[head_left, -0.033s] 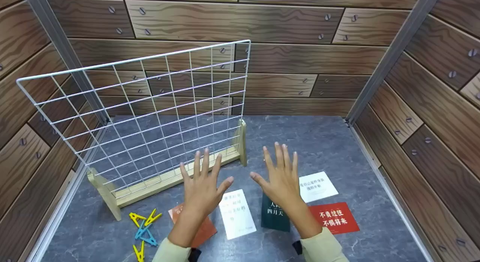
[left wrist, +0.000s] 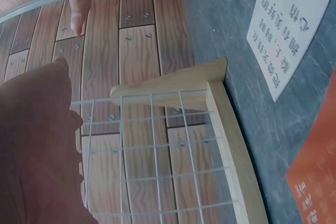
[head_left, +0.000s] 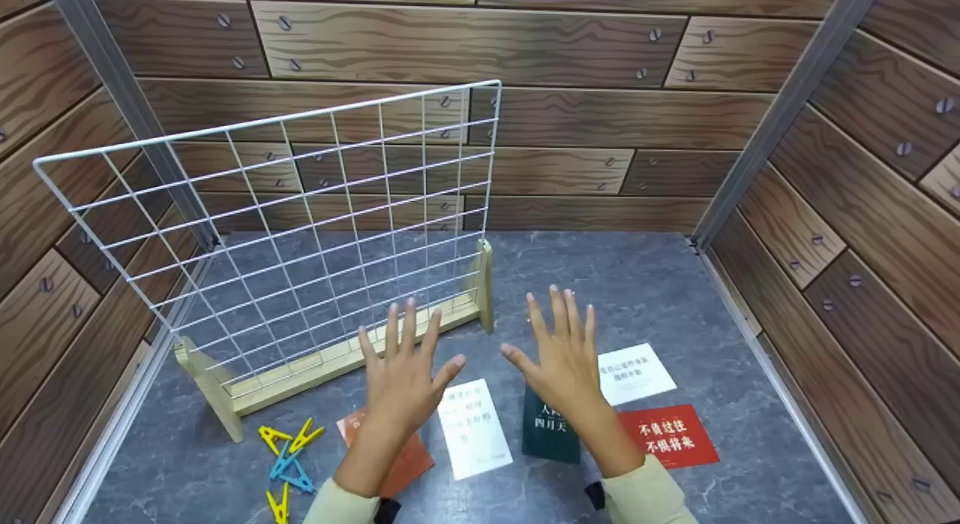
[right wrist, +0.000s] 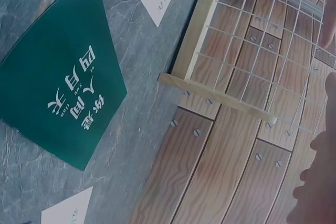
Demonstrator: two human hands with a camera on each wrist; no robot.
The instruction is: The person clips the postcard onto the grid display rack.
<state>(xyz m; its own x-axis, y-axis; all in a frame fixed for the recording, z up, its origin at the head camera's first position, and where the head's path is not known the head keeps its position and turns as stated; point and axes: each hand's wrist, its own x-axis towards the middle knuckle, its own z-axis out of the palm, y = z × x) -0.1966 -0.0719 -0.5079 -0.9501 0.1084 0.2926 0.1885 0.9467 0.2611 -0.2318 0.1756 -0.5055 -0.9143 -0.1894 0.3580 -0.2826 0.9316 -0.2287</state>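
My left hand (head_left: pixel 405 381) is held palm down with spread fingers, above an orange-red card (head_left: pixel 409 464) and beside a white card (head_left: pixel 474 430) with printed characters. To its right, my right hand (head_left: pixel 566 362) is spread the same way and overlaps a dark green card (head_left: pixel 551 434), which shows whole in the right wrist view. Neither hand holds anything. Another white card (head_left: pixel 636 374) and a red card (head_left: pixel 670 435) with white characters lie right of the right hand. Beyond the fingertips stands a white wire grid (head_left: pixel 315 227) in a pale wooden base (head_left: pixel 322 365).
Several yellow and blue clothespins (head_left: pixel 289 458) lie in a loose group at the front left of the grey marbled surface (head_left: pixel 600 276). Wood-patterned walls (head_left: pixel 577 47) with metal corner strips enclose the surface at the back and both sides.
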